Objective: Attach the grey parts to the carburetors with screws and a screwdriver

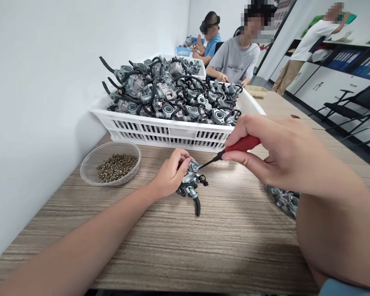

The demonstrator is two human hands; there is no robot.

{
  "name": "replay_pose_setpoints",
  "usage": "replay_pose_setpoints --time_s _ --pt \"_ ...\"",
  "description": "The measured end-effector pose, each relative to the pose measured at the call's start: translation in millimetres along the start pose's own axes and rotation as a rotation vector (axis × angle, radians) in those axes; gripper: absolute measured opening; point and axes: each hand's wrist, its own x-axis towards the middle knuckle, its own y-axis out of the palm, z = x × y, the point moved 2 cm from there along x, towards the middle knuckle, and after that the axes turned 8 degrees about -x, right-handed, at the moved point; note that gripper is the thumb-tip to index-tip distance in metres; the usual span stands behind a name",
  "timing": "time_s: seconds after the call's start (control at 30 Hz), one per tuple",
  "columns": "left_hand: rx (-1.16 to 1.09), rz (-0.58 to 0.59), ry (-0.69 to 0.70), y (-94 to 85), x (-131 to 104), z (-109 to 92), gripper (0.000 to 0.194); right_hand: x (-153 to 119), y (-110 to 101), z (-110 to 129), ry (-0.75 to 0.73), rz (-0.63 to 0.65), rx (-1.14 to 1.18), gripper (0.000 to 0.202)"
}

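Observation:
On the wooden table, a small metal carburetor (189,179) with a short black hose lies under my left hand (172,174), whose fingers are closed around its upper left side. My right hand (274,152) grips a screwdriver (242,144) by its red handle. The dark shaft slants down to the left, and its tip meets the top of the carburetor; a screw there is too small to make out. Left of my left hand stands a clear round tub (111,163) holding many small brass-coloured screws (116,167).
Behind my hands a white slotted basket (172,132) is heaped with carburetors (160,92). Metal parts (283,199) sit partly hidden below my right wrist. A white wall (49,102) bounds the left. Two people sit beyond the basket, and another person stands by the cabinets (323,84).

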Motion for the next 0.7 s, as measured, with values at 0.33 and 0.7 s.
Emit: replay_pose_setpoints --time_s 0.33,0.7 --pt "0.077 -0.006 0.016 0.2 0.2 -10.8 0.017 -8.7 -9.6 0.4 0.065 0.106 -0.023 0.03" --pt "0.025 -0.002 0.01 0.4 -0.4 -3.4 0.02 0.0 -5.8 3.7 0.0 -0.014 -0.101 0.023"
